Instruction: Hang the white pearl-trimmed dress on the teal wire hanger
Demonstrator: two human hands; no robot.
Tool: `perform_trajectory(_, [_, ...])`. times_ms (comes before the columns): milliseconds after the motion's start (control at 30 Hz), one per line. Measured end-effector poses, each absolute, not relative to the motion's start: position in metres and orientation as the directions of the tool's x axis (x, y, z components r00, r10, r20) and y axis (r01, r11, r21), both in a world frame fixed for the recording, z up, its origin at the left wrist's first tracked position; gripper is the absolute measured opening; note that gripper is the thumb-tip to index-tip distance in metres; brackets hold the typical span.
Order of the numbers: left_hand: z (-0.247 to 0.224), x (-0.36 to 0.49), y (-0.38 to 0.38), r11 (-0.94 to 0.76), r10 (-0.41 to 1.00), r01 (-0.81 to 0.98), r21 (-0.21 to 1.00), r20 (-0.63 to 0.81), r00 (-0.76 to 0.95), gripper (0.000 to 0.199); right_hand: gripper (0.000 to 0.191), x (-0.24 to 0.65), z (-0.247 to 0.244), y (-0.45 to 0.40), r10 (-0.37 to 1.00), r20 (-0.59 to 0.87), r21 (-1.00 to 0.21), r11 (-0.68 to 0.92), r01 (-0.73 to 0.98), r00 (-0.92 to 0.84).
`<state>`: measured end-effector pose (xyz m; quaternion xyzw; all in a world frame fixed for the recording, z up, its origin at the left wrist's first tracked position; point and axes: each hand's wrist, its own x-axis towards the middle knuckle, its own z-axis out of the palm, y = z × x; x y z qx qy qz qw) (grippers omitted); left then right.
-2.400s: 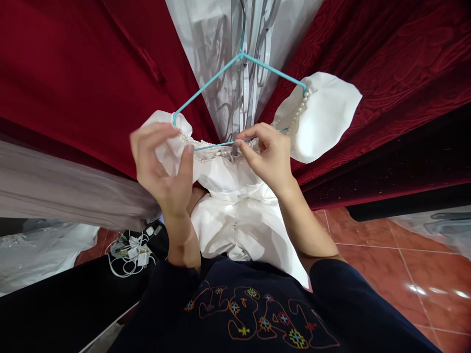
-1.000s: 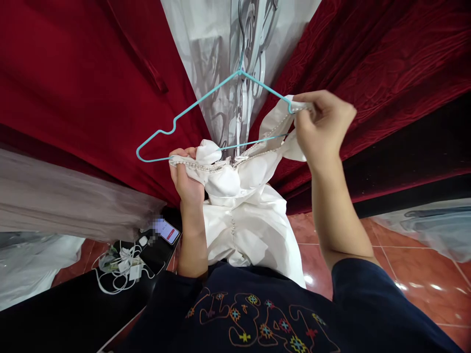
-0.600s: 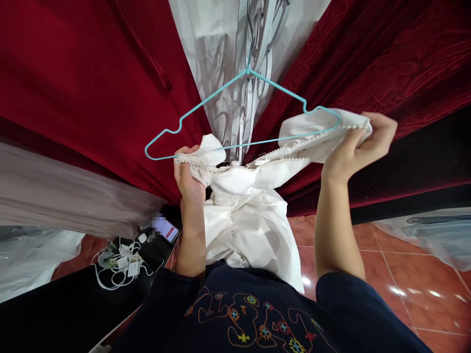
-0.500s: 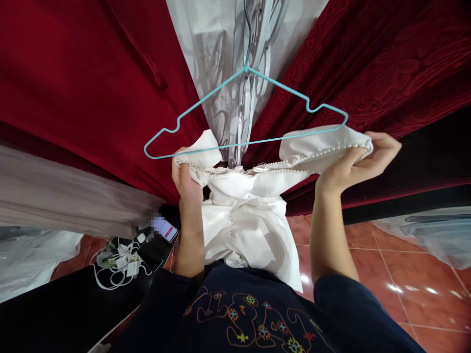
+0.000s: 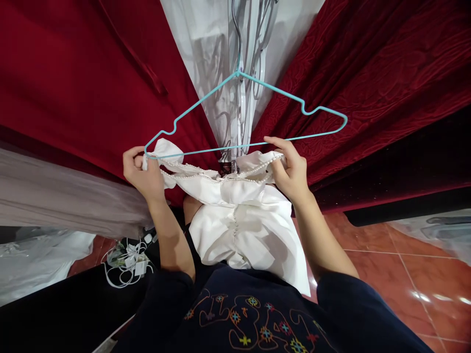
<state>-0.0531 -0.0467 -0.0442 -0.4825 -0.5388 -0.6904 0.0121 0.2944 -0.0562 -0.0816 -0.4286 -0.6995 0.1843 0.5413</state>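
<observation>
A white dress (image 5: 253,230) with pearl-like beaded edging hangs in front of my body, its neckline spread between my hands. My left hand (image 5: 145,171) grips the strap end at the left, by the left tip of a thin light-blue hanger (image 5: 206,151). My right hand (image 5: 290,171) pinches the beaded band on the right side, its index finger stretched out near the hanger's bottom bar. The hanger hangs by its hook above the dress. At the left, the strap overlaps the hanger's corner; whether it is looped around it I cannot tell.
Red fabric (image 5: 91,88) hangs at the left and patterned red fabric (image 5: 353,73) at the right. White hangers (image 5: 253,88) stand between them. White cables and chargers (image 5: 128,262) lie on a black surface (image 5: 81,304) at the lower left. Red tiles (image 5: 371,250) cover the floor.
Both hands have moved left with the dress, the right hand much farther, bringing them closer together. The right strap has come away from the hanger's right end. The phone is now out of sight.
</observation>
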Motion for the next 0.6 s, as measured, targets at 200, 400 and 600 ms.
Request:
perform_trajectory(200, [0.009,-0.065,-0.048,-0.426,0.516,0.619,0.66,0.739,-0.433,0.021,0.031,0.298,-0.071,-0.054,0.77,0.635,-0.719,0.561,0.41,0.06])
perform_trajectory(400, [0.037,-0.019,-0.06,-0.41,0.654,0.635,0.655,0.696,-0.296,0.016,0.028,0.296,-0.069,-0.058,0.758,0.65,-0.716,0.583,0.383,0.062])
perform_trajectory(600, [0.04,0.025,-0.063,-0.526,0.647,0.601,0.602,0.742,-0.176,0.049,0.028,0.293,-0.073,-0.062,0.767,0.636,-0.738,0.573,0.356,0.083])
